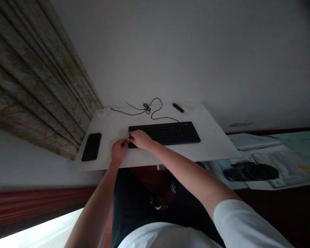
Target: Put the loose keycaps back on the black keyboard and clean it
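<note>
Keyboard (167,133) under right hand (141,139), phone (91,147) near left hand (119,151), cable (147,109) behind

Head-worn camera looks forward and down at the keyboard (164,133).

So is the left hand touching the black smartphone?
Apart. The head view shows the left hand to the right of the black smartphone, with bare white desktop plainly visible between them.
</note>
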Tool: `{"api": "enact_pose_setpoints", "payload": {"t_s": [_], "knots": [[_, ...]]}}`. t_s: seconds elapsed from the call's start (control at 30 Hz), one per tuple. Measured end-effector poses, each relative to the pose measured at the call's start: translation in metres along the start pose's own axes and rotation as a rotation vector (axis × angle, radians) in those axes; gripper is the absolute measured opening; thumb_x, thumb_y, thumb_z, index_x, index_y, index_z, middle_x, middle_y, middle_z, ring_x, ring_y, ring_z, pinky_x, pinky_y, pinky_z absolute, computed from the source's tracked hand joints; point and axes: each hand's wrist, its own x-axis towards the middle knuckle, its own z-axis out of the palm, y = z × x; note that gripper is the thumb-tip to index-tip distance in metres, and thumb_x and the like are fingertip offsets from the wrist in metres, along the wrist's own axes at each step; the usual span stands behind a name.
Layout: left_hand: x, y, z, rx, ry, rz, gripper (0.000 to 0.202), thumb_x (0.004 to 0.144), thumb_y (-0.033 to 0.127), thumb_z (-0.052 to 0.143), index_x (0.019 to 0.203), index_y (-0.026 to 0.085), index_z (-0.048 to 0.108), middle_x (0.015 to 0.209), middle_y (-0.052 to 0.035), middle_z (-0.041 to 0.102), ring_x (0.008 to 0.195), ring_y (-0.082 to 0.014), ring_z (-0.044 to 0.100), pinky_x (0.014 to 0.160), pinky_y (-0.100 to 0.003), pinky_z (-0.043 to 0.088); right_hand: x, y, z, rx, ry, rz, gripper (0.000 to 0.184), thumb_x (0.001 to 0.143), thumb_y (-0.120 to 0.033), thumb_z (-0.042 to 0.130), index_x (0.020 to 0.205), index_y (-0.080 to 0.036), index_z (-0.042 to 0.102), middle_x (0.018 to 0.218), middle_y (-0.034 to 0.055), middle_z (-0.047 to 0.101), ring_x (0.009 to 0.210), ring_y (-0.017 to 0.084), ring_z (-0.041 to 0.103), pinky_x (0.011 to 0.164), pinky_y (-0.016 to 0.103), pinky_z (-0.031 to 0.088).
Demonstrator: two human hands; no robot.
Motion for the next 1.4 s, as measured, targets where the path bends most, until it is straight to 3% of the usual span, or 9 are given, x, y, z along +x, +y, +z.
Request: {"api": "enact_pose_setpoints", "payload": {"t_s": [0.13, 0.37, 0.6, 0.97, 1.4], "knots": [[0.001, 0.0, 0.0, -0.007, -0.001, -0.003, 0.031, 0.086, 0.022, 0.053, 0.106, 0.021, 0.077, 0.102, -0.0066, 0.078, 0.093, -0.0224, 0.071, 0.093, -0.035, 0.054, -0.007, 0.008, -0.005, -0.076, -0.017, 0.048, 0.017, 0.097, -0.028, 0.059, 0.103, -0.023, 0.074, 0.098, 0.0067, 0.078, 0.09, 0.02, 0.071, 0.073, 0.025, 0.045], [0.0, 0.0, 0.001, -0.019, -0.011, 0.014, 0.032, 0.089, 0.026, 0.052, 0.109, 0.019, 0.075, 0.105, -0.008, 0.077, 0.092, -0.0215, 0.071, 0.091, -0.035, 0.054, -0.039, 0.039, -0.032, -0.101, -0.026, 0.108, 0.014, 0.095, -0.025, 0.062, 0.098, -0.023, 0.075, 0.093, 0.0041, 0.078, 0.087, 0.019, 0.072, 0.074, 0.025, 0.046], [-0.001, -0.001, 0.002, 0.006, 0.002, 0.071, 0.035, 0.087, 0.026, 0.054, 0.115, 0.02, 0.074, 0.106, -0.0071, 0.077, 0.09, -0.0206, 0.07, 0.094, -0.036, 0.054, -0.088, 0.08, -0.063, -0.099, 0.011, 0.151, 0.013, 0.092, -0.023, 0.064, 0.094, -0.023, 0.077, 0.085, 0.0028, 0.077, 0.077, 0.019, 0.071, 0.07, 0.027, 0.046], [-0.001, 0.001, 0.001, 0.04, -0.009, 0.077, 0.038, 0.088, 0.029, 0.052, 0.118, 0.021, 0.074, 0.107, -0.0072, 0.077, 0.089, -0.0223, 0.071, 0.094, -0.039, 0.055, -0.166, 0.157, -0.114, -0.13, 0.073, 0.231, 0.014, 0.09, -0.018, 0.063, 0.089, -0.023, 0.076, 0.086, 0.0031, 0.077, 0.078, 0.018, 0.07, 0.073, 0.028, 0.047], [-0.001, 0.004, 0.001, 0.066, -0.012, 0.059, 0.037, 0.087, 0.028, 0.052, 0.117, 0.021, 0.073, 0.107, -0.0073, 0.077, 0.092, -0.0235, 0.072, 0.095, -0.04, 0.056, -0.245, 0.227, -0.163, -0.201, 0.181, 0.509, 0.014, 0.085, -0.023, 0.062, 0.079, -0.021, 0.074, 0.077, 0.0064, 0.076, 0.071, 0.02, 0.069, 0.067, 0.029, 0.047]]}}
